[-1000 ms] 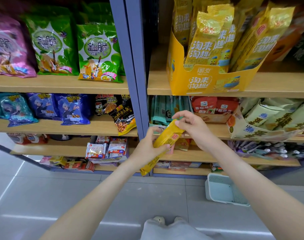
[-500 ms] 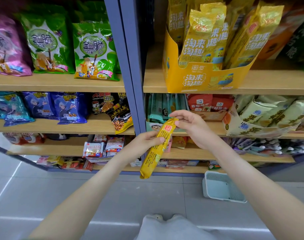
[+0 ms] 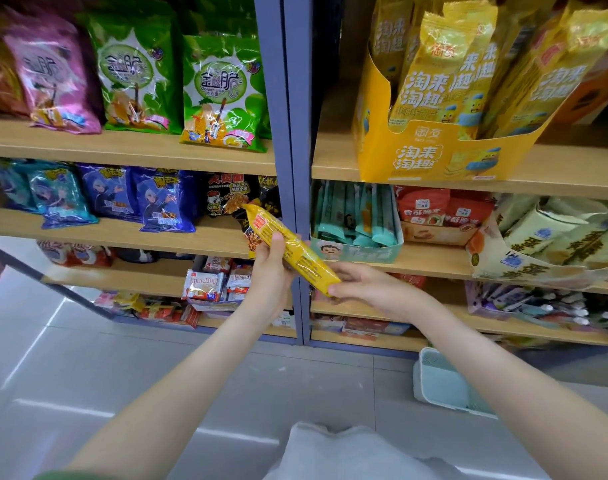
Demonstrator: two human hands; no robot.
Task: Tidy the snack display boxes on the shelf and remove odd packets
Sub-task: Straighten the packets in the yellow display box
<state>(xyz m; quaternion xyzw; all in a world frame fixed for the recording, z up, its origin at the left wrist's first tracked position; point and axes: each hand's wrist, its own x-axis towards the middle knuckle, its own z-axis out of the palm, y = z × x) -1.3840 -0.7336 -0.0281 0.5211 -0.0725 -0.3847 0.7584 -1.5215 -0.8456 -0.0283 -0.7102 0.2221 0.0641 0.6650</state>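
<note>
Yellow packet, one only, sits at the centre of the frame in front of the blue upright post that parts the two shelf bays. It is long, narrow and glossy, yellow-orange, with a small red square label near its upper end and fine print down its side. It lies tilted, upper end toward the upper left, lower end toward the lower right. Both hands have hold of it. The left hand grips its middle from below, thumb laid across the front. The right hand pinches the lower end between curled fingertips, its forearm coming in from the lower right. At the upper right stands one yellow display box with tall yellow packs upright in it; their exact number cannot be told. Right of centre, on the shelf below, one teal display box holds teal packets on edge. At the upper left two green bags stand side by side, with one pink bag to their left. One pale blue basket rests on the floor at the lower right.
</note>
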